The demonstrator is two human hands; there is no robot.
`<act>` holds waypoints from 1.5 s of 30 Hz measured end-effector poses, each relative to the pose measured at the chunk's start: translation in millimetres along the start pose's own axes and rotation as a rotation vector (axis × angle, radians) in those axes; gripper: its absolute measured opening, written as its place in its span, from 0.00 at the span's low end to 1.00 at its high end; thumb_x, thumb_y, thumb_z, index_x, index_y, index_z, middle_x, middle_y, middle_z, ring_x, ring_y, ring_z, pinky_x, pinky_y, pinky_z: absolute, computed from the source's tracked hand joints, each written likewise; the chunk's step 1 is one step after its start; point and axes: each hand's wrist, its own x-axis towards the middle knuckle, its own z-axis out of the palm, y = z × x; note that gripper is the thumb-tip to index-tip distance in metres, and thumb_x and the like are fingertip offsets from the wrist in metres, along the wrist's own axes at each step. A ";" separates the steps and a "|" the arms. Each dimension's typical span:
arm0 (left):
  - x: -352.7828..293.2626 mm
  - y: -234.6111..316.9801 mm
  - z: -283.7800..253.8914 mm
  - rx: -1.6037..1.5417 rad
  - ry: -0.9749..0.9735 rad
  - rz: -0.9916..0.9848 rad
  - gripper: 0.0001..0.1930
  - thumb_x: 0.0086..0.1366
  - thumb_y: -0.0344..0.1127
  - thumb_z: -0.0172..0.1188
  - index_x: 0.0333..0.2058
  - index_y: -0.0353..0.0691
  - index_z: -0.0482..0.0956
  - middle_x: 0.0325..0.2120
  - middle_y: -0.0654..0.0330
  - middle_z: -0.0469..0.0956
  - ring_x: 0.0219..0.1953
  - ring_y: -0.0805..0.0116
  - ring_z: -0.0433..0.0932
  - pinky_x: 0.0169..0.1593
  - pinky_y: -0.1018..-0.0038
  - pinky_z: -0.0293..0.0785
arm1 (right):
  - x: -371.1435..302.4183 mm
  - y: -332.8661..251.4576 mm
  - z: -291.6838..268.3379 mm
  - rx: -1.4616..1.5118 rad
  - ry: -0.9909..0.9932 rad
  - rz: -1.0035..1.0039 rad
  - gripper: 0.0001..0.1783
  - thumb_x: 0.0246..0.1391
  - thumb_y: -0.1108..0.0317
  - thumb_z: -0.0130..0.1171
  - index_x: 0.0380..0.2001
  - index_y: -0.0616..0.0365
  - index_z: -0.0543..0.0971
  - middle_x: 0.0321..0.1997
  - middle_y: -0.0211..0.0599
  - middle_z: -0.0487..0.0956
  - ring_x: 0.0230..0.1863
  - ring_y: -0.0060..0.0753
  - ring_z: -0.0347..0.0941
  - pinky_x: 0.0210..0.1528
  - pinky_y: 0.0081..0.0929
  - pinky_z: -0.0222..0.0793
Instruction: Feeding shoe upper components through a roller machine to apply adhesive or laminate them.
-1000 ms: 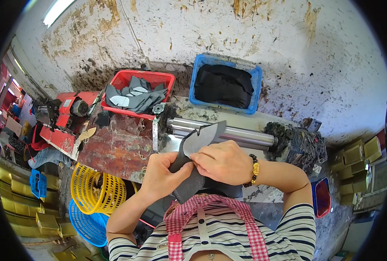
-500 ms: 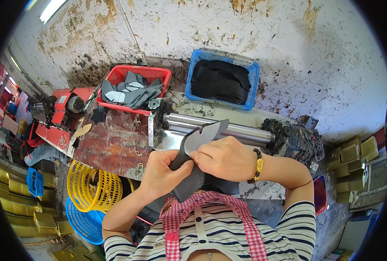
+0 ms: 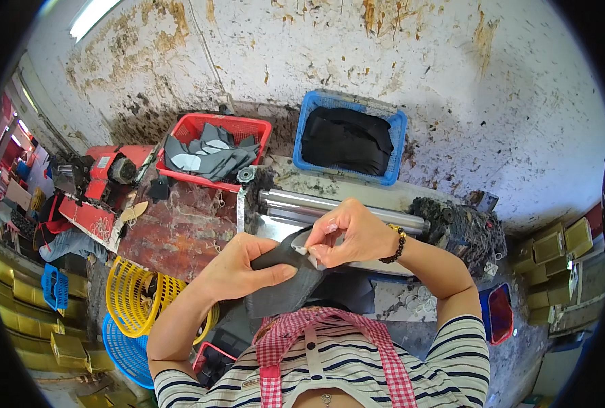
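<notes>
Two bare hands meet near the middle of the frame, over one flat dark grey piece (image 3: 279, 296). The left hand (image 3: 238, 272) has it pinched — thumb laid across the near face, fingers mostly hidden behind. The right hand (image 3: 357, 232) is drawn in at the piece's upper edge, thumb and fingertips closed about a small whitish scrap (image 3: 301, 250); whether that is joined to the piece I cannot tell. One beaded bracelet (image 3: 400, 245) circles the right wrist.

Behind the hands lies a metal roller (image 3: 296, 199), slanting through the centre. Two baskets stand in the upper part of the frame: one red basket (image 3: 264, 139) with grey cut pieces (image 3: 231, 162), one blue basket (image 3: 343, 175) with black pieces (image 3: 347, 139); both heaps overlap too much to count. At lower left is a yellow basket (image 3: 139, 306).

One pale label (image 3: 103, 162) sits on the red machine (image 3: 102, 178) at left — its print too small to read.
</notes>
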 end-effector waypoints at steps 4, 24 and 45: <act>-2.6 4.5 -16.1 -0.014 -0.125 0.007 0.10 0.55 0.32 0.62 0.33 0.31 0.78 0.23 0.72 0.74 0.26 0.87 0.66 0.29 0.85 0.65 | 2.2 7.3 6.1 0.194 -0.050 -0.003 0.05 0.43 0.78 0.55 0.26 0.67 0.79 0.23 0.32 0.77 0.23 0.17 0.72 0.27 0.14 0.69; 42.3 -80.8 46.4 -0.431 0.826 0.324 0.23 0.67 0.44 0.43 0.15 0.39 0.69 0.12 0.72 0.60 0.17 0.84 0.55 0.19 0.80 0.49 | 29.4 34.6 34.4 -0.292 0.350 -0.244 0.18 0.49 0.55 0.57 0.24 0.62 0.75 0.18 0.40 0.74 0.18 0.34 0.70 0.23 0.26 0.63; 49.4 -77.7 32.7 -0.485 0.815 0.238 0.20 0.65 0.44 0.48 0.16 0.40 0.70 0.12 0.71 0.65 0.14 0.82 0.59 0.17 0.79 0.51 | 18.5 23.2 18.6 -0.429 0.130 -0.093 0.20 0.50 0.55 0.56 0.17 0.61 0.71 0.16 0.36 0.72 0.19 0.26 0.71 0.22 0.25 0.63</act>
